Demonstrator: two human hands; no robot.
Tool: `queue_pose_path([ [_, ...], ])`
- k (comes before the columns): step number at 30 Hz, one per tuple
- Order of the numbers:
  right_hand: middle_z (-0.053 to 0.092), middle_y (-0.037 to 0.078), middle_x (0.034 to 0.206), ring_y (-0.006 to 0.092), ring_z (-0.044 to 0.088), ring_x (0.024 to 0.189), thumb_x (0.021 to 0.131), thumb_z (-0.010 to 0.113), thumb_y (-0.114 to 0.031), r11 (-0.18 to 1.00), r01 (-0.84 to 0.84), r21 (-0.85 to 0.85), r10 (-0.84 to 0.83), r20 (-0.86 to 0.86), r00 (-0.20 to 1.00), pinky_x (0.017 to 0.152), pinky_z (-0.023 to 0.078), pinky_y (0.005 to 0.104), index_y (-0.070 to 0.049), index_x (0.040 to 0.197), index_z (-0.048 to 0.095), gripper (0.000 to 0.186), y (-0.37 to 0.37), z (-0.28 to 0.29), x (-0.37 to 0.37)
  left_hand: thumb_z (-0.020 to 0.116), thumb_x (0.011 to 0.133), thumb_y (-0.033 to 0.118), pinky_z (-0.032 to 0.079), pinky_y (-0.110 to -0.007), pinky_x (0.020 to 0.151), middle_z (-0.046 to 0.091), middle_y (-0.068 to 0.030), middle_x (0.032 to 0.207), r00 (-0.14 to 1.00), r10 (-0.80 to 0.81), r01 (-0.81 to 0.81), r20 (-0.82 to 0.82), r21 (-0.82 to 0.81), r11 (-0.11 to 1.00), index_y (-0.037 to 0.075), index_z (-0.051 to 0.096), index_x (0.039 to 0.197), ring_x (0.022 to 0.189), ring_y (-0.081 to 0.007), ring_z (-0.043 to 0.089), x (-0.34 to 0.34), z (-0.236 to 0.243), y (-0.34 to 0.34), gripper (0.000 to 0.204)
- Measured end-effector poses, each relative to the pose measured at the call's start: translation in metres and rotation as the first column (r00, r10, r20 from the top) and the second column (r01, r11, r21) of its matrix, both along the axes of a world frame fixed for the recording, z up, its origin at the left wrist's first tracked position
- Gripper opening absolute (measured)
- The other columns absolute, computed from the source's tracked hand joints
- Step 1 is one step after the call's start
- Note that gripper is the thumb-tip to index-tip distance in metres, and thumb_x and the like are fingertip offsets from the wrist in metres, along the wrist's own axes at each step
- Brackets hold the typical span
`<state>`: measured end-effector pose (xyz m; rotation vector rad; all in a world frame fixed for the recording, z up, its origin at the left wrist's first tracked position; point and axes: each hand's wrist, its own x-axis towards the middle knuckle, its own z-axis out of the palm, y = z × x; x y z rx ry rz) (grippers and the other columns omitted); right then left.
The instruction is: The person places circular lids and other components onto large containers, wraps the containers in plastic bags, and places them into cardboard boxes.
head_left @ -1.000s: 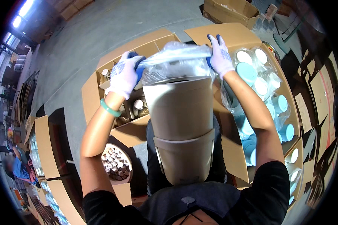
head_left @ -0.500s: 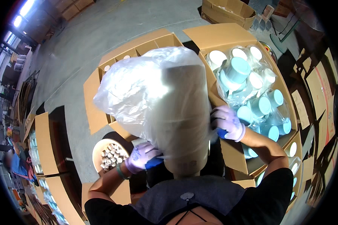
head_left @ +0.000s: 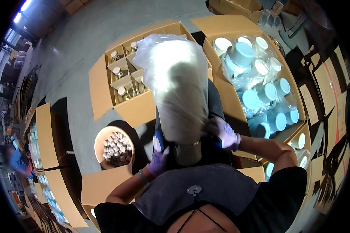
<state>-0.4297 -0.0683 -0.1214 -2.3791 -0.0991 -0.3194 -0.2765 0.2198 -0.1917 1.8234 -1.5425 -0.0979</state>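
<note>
Between my legs stands a tall stack of pale grey containers (head_left: 188, 153), mostly covered by a cloudy plastic bag (head_left: 177, 85). Its bottom end shows below the bag's edge. My left hand (head_left: 159, 155), in a lilac and blue glove, holds the stack's lower left side, its fingers partly hidden. My right hand (head_left: 223, 133), gloved alike and somewhat blurred, grips the bag's lower edge at the stack's right side.
Partitioned box of bottles (head_left: 104, 83) ahead-left; box of bagged turquoise and white lidded tubs (head_left: 254, 101) right; tub of small caps (head_left: 116, 149) left. More boxes (head_left: 46, 136) line the far left, where another person (head_left: 17, 155) works. Cardboard sheets (head_left: 330, 105) lie far right.
The bag, stretched between my raised hands earlier, has come down over the stack, and its billow on the left has narrowed. Both hands have dropped to the stack's lower sides.
</note>
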Motion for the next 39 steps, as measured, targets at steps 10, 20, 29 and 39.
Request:
queue_pose_path([
  [10,0.066,0.007,0.105,0.0214,0.063,0.099,0.085,0.074,-0.019,0.546,-0.025,0.837,0.004,0.027,1.0,0.088,0.051,0.033,-0.001,0.125,0.056,0.047,0.007,0.157,0.104,0.067,0.082,0.032,0.025,-0.055,0.115,0.026,-0.0139,0.152,0.84,0.471,-0.506,-0.268,-0.7,0.504,0.015,0.03,0.146,0.142,-0.0335,0.025,0.028,0.192,-0.027,0.076],
  [20,0.064,0.007,0.096,0.0137,0.059,0.089,0.087,0.064,-0.019,0.829,0.16,0.535,-0.244,0.091,0.965,0.08,0.049,0.0286,-0.001,0.11,0.065,0.029,-0.096,0.127,0.129,0.069,0.083,0.022,0.048,-0.039,0.098,0.07,-0.0138,0.113,0.754,0.036,0.242,0.656,-0.329,0.913,0.008,0.07,0.114,0.107,-0.0304,0.067,0.099,0.346,-0.134,0.034],
  [29,0.066,0.015,0.111,0.0279,0.063,0.109,0.087,0.068,-0.012,0.97,0.029,0.241,-0.011,-0.076,0.997,0.099,0.046,0.037,-0.003,0.126,0.059,0.041,-0.068,0.125,0.039,0.063,0.092,0.014,0.05,-0.028,0.085,0.07,-0.0081,0.111,0.971,0.063,-0.017,0.229,-0.198,0.98,0.005,0.062,0.125,0.093,-0.0135,0.064,0.141,0.318,-0.228,0.034],
  [39,0.057,0.019,0.118,0.0308,0.059,0.107,0.085,0.065,-0.011,0.83,0.288,0.477,-0.478,0.345,0.807,0.093,0.048,0.0405,0.0,0.122,0.051,0.041,-0.058,0.081,0.048,0.059,0.094,0.011,0.048,-0.032,0.095,0.07,-0.0116,0.114,0.919,0.043,0.045,0.391,-0.213,0.976,0.004,0.068,0.119,0.105,-0.0176,0.066,0.118,0.325,-0.251,0.027],
])
